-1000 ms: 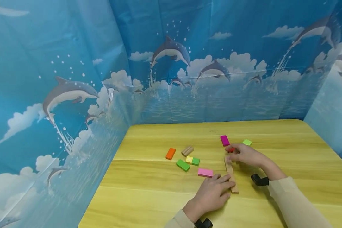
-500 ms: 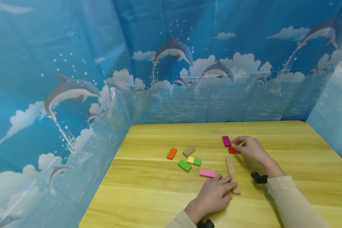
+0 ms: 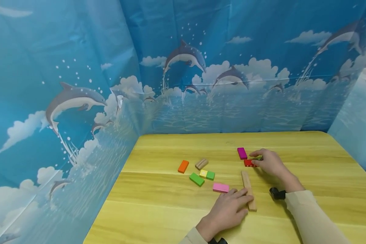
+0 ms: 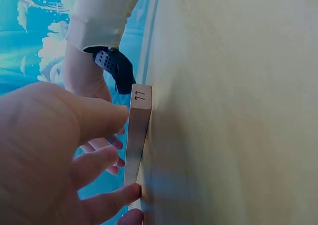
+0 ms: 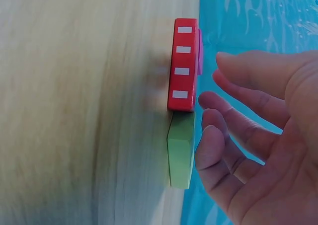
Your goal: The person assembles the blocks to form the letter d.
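My left hand lies on the near half of a long, plain wooden strip, fingers relaxed across it. In the left wrist view, the thumb is at the edge of a wooden block marked 77 on its end. My right hand hovers close over a red block, its thumb and fingers apart with nothing between them. White rectangles mark the side of that red block in the right wrist view. A light green block stands end to end with it. Just behind is a magenta block.
A pink block lies just beyond my left fingers. Farther left are a green block, a yellow block against a smaller green one, a grooved brown block and an orange block. Dolphin-print curtains border the table.
My right hand has left the far end of the wooden strip and shifted right, uncovering part of the red block. The left hand stays on the strip.
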Demonstrator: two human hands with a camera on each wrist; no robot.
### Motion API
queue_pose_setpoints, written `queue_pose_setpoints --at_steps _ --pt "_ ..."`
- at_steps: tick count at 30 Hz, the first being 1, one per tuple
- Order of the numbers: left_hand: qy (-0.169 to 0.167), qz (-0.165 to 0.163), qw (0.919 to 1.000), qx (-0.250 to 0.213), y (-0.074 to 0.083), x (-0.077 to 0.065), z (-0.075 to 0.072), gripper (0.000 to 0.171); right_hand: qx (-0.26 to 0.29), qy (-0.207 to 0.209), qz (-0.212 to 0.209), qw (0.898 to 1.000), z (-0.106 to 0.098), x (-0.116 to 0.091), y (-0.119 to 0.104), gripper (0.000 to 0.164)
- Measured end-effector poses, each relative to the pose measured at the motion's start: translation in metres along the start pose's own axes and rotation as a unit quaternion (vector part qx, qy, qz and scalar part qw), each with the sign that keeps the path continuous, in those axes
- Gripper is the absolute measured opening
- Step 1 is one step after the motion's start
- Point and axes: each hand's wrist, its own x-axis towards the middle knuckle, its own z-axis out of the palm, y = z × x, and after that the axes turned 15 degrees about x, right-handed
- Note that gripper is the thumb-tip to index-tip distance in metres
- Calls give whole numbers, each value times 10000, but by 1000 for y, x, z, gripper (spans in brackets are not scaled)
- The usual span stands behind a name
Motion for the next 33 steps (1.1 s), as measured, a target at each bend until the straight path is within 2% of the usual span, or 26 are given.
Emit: queue_pose_setpoints --at_steps 5,13,19,23,27,33 --pt "101 -78 9997 -205 2 2 0 47 -231 -128 -161 9995 -1 -1 -2 32" --pt "219 -198 9996 51 6 2 -1 48 -493 -249 -251 9982 6 3 -2 30" --pt "174 -259 9994 161 6 3 -2 52 -765 -227 -231 9965 11 4 1 28" --pt "103 -266 9992 297 7 8 -5 53 -904 -184 -309 9953 13 4 2 25" --pt "-106 -233 9990 380 8 14 -7 54 -976 -136 -282 9947 14 4 1 22" --pt "-428 -317 9974 482 7 20 -8 59 -808 -108 -201 9965 14 5 0 20"
